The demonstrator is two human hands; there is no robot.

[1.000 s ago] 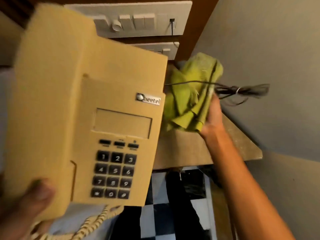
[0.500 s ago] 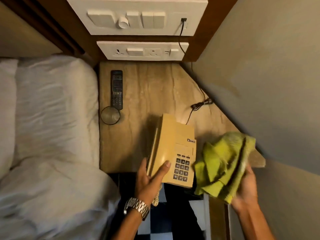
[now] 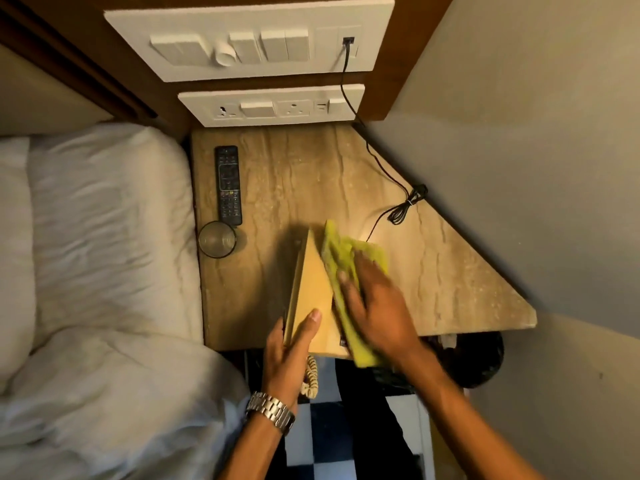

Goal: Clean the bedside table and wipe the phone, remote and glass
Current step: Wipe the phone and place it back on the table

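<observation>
My left hand [image 3: 287, 355] grips the near end of the beige desk phone [image 3: 311, 292], holding it over the front of the marble bedside table [image 3: 301, 181]. Its coiled cord [image 3: 311, 375] hangs below. My right hand [image 3: 377, 306] presses a green cloth [image 3: 337, 252] flat on the phone's face, covering the keypad. A black remote [image 3: 228, 184] lies along the table's left edge. An empty glass [image 3: 217, 239] stands just in front of the remote.
A bed with white pillows [image 3: 104, 216] lies close on the left. Two white switch panels [image 3: 256, 43] sit on the wooden backboard. A black cable [image 3: 394, 174] runs from the upper panel across the table, bundled near the grey wall [image 3: 519, 150] on the right.
The phone came down from close to the camera to just above the table. My right hand brought the cloth from the right edge onto the phone's face.
</observation>
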